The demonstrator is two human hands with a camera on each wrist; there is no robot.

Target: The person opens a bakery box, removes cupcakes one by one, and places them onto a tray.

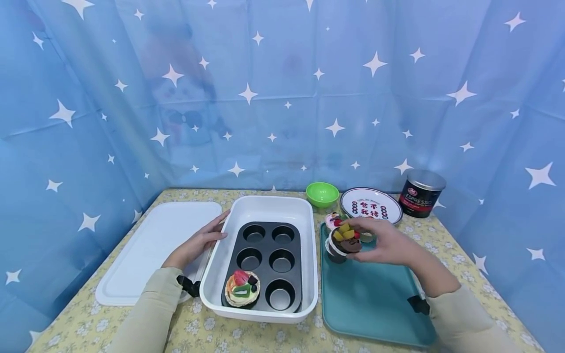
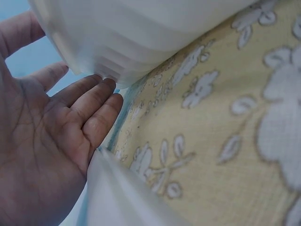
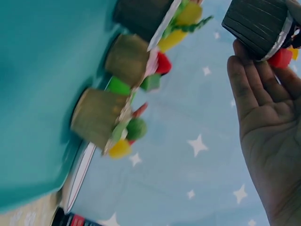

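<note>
Taking the muffin tin [image 1: 265, 247] as reference, the held cupcake [image 3: 256, 28] is found to its right, lifted off the teal tray [image 1: 375, 304]. The right hand [image 3: 268, 108] is the nearer one and has it, fingers and thumb closed about the sides. The tin's long axis runs away from the person; the cupcake's axis, base to topping, appears near upright, exact tilt not determinable. The left hand [image 1: 198, 242] is left of the tin, its fingers loosely extended and touching the outer side of the white tub [image 1: 269, 208] that contains the tin. Materials noted: the held cupcake has a dark, ridged cup, white edge and brown top with yellow and red pieces. The tin is dark, metal-looking, with six round wells; its near-left well carries a fruit-topped cupcake [image 1: 243, 289]. The tub is smooth, with rounded corners. Right of the tin, three more cupcakes [image 3: 99, 117] stand on the tray, two in brown cups, one in dark. Beyond the tin, to the right, are a glossy green bowl [image 1: 322, 197], a lettered white plate [image 1: 375, 196] and a cylindrical can [image 1: 417, 198]. Left of the tin lies a flat white panel [image 1: 163, 240]. Flower-print cloth covers the bench [image 1: 209, 323].
</note>
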